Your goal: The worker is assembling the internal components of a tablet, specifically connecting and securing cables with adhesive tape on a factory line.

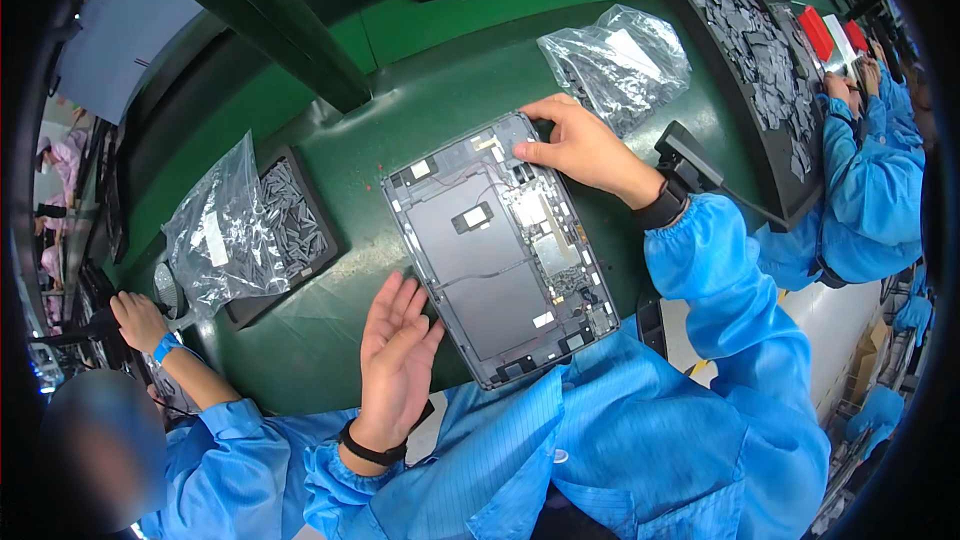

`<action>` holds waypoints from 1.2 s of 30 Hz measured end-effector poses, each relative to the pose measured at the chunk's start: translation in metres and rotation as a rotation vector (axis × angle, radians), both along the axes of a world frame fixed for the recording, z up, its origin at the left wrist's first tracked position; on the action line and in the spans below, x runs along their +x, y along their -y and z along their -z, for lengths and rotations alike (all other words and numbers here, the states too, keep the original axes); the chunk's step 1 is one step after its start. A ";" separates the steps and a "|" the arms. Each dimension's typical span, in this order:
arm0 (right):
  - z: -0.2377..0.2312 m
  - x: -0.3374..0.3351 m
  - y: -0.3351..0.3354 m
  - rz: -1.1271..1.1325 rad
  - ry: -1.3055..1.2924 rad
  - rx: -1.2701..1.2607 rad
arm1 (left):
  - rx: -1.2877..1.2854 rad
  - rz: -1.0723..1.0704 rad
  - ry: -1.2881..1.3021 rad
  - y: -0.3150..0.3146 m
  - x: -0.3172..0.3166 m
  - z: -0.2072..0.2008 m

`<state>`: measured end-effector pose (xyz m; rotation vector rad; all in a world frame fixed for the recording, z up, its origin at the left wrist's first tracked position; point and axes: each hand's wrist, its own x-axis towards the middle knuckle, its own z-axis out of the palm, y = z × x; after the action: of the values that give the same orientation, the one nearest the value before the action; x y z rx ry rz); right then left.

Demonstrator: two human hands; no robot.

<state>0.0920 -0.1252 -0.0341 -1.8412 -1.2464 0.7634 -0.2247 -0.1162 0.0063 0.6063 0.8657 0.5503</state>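
Note:
An opened tablet housing (465, 270) lies tilted in front of me, its inner side up, with a circuit board, thin cables and a dark battery area showing. At its far right corner, my right hand (580, 145) pinches the edge, thumb on the inner face and fingers around the outside. Beside the near left edge is my left hand (398, 360), palm turned up and fingers stretched out, holding nothing. Its fingertips come close to the housing's edge; whether they touch it I cannot tell.
Left on the green table (350, 340), a clear plastic bag (225, 240) partly covers a black tray (330, 240) of small dark parts. Another bag (620, 60) lies behind my right hand. A large tray (740, 130) of grey pieces stands right. Co-workers' hands (140, 320) work nearby.

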 end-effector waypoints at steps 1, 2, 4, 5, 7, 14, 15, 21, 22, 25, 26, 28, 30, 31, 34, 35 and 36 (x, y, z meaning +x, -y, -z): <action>0.001 0.002 -0.003 -0.057 0.070 -0.048 | -0.013 -0.009 0.004 0.000 0.000 0.000; 0.001 0.002 -0.007 -0.061 0.071 -0.047 | -0.026 -0.018 0.010 0.000 0.001 0.001; -0.003 0.002 -0.011 -0.026 0.103 0.004 | 0.017 0.006 -0.004 -0.002 0.008 0.000; 0.007 -0.005 -0.005 0.012 0.082 0.063 | 0.062 0.031 -0.018 -0.004 0.011 -0.001; 0.027 -0.009 -0.004 0.011 0.100 0.220 | 0.086 0.063 -0.041 -0.008 0.012 0.002; 0.017 -0.025 0.008 0.044 0.015 0.232 | 0.296 0.337 -0.207 -0.019 0.010 0.019; 0.012 -0.025 0.008 0.010 -0.160 0.206 | 0.255 0.372 -0.191 -0.020 0.011 0.020; -0.016 -0.029 0.010 0.028 -0.717 0.309 | -0.012 0.279 0.035 -0.028 0.024 0.024; -0.018 -0.028 0.010 0.047 -0.703 0.333 | 0.010 0.285 0.044 -0.030 0.027 0.022; -0.021 -0.019 0.010 0.044 -0.778 0.268 | 0.047 0.288 0.061 -0.036 0.032 0.020; -0.022 -0.018 0.008 0.052 -0.846 0.216 | 0.057 0.284 0.066 -0.038 0.033 0.020; -0.021 -0.019 0.007 0.079 -0.796 0.248 | 0.066 0.292 0.070 -0.041 0.035 0.020; -0.018 -0.017 0.007 0.058 -0.742 0.279 | 0.071 0.297 0.071 -0.040 0.036 0.025; -0.018 -0.019 0.006 0.068 -0.761 0.319 | 0.124 0.281 0.046 -0.037 0.036 0.032; -0.011 -0.023 0.000 0.083 -0.712 0.355 | 0.169 0.273 0.000 -0.036 0.035 0.035; -0.008 -0.026 -0.001 0.093 -0.732 0.359 | 0.165 0.279 -0.019 -0.037 0.036 0.034; -0.008 -0.026 -0.003 0.094 -0.733 0.361 | 0.166 0.280 -0.021 -0.038 0.037 0.032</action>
<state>0.0660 -0.1222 -0.0256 -1.1515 -0.7461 0.9674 -0.1881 -0.0781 -0.0262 0.8708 0.7430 0.3633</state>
